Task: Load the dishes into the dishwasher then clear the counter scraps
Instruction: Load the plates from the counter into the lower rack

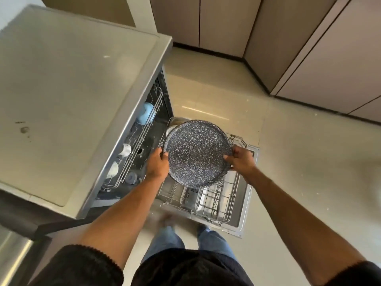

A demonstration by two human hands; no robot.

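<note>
Below both hands, the pulled-out lower rack (pixel 208 201) lies mostly bare, its wire tines upright. Beyond the left hand (pixel 157 165), 2 dishes (pixel 175 122) fill the rack's far end. Left of that hand, the counter edge (pixel 123 129) overhangs the upper rack (pixel 142 129), crowded with a blue bowl (pixel 145 113) and cups (pixel 124 150).

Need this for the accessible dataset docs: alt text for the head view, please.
Seen from above, a person's left hand and right hand grip opposite edges of a dark speckled round plate over the pulled-out lower rack of an open dishwasher. A blue bowl sits in the upper rack under the counter.
</note>
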